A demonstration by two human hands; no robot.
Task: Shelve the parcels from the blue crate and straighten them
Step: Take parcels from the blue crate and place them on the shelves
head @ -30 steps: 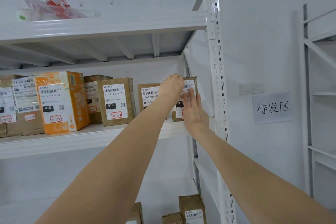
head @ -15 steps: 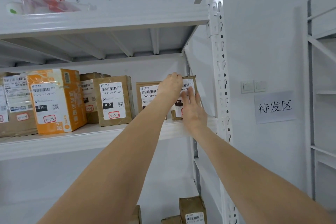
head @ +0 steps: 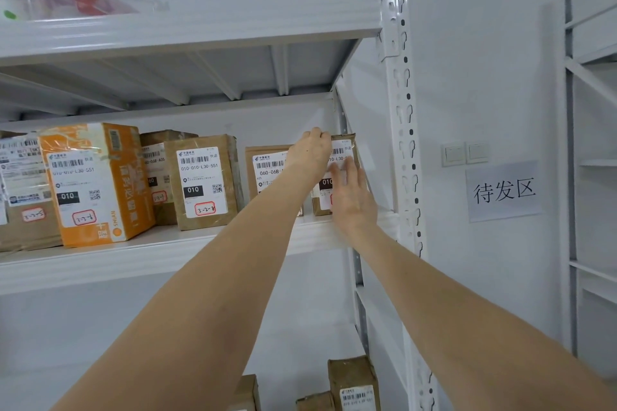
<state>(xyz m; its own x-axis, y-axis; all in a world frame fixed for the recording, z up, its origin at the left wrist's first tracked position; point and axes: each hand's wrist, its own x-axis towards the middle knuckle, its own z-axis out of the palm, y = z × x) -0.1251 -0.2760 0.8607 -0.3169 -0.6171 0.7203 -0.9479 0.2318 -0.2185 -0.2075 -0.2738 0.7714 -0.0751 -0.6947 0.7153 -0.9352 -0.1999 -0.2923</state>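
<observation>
Brown cardboard parcel (head: 345, 147), centre-right, label "010"; left hand (head: 310, 152) fingers curled over top edge, right hand (head: 350, 202) fingers straight, flat on front. Right of frame: wall sign (head: 503, 191) "待发区".

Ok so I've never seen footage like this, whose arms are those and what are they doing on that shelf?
No machine here: the camera sits on a person's head, so the two bare arms are their own. The left hand grips the top edge of the end parcel; the right hand lies flat against its labelled front. That parcel stands on a white shelf beside more labelled parcels, one an orange box.
</observation>
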